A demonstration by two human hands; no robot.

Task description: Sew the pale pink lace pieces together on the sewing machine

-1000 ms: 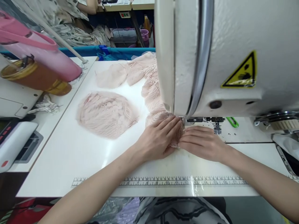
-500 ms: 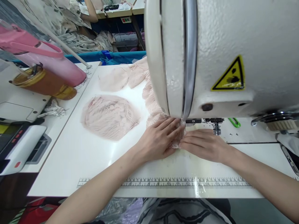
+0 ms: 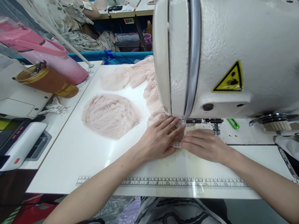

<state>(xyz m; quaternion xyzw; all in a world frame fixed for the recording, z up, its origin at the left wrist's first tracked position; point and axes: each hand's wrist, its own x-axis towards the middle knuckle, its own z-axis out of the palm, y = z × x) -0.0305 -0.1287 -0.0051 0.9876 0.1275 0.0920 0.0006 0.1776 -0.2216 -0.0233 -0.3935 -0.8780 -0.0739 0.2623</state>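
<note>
A pale pink lace piece [image 3: 175, 143] lies under the head of a white sewing machine [image 3: 224, 37]. My left hand [image 3: 160, 137] rests flat on this lace, fingers stretched toward the needle area, which the machine head partly hides. On the other side, my right hand [image 3: 203, 144] has its fingers pressed together at the lace's right edge, pinching it; the thumb is hidden. More gathered pink lace [image 3: 153, 99] runs back behind the machine head. A separate stack of pink lace cup pieces [image 3: 112, 116] lies to the left of my hands.
A ruler strip [image 3: 168, 183] runs along the table's front edge. At left stand a pink bottle [image 3: 58, 59] and a brown cup [image 3: 49, 81]. Green thread snips [image 3: 233, 123] and a phone [image 3: 288, 161] lie right. A person in patterned clothing [image 3: 67, 25] sits beyond.
The view has shifted slightly, so the machine head appears a little farther right. Both hands stay in nearly the same place on the lace.
</note>
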